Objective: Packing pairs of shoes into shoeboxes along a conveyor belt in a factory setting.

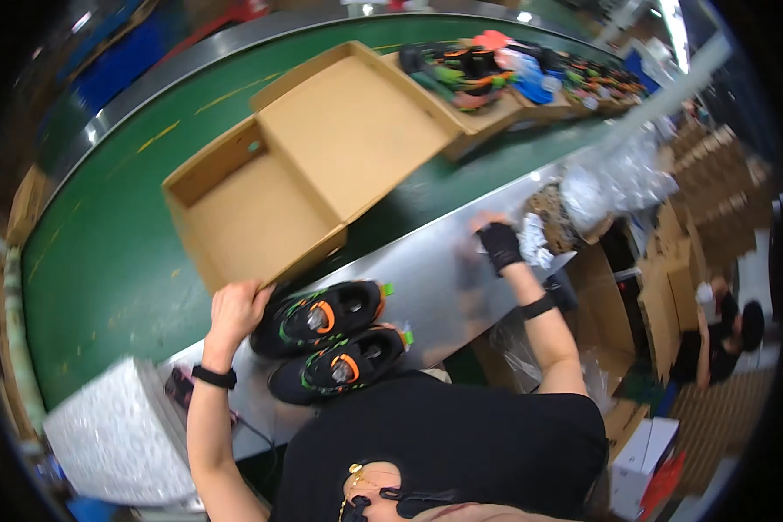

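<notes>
Black shoes (331,341) lie before you; your left hand (235,309) grips the open box (261,217); your right hand (496,244) reaches toward crumpled paper (535,242), finger state unclear. Paper likely goes in next.

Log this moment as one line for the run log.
left hand: on near corner of open cardboard box | right hand: reaching to white paper | black shoes: on metal ledge | belt: green

Bare green belt (104,252) left of open box (261,209); shoes (331,339) crowd steel ledge (435,278) near edge.
</notes>
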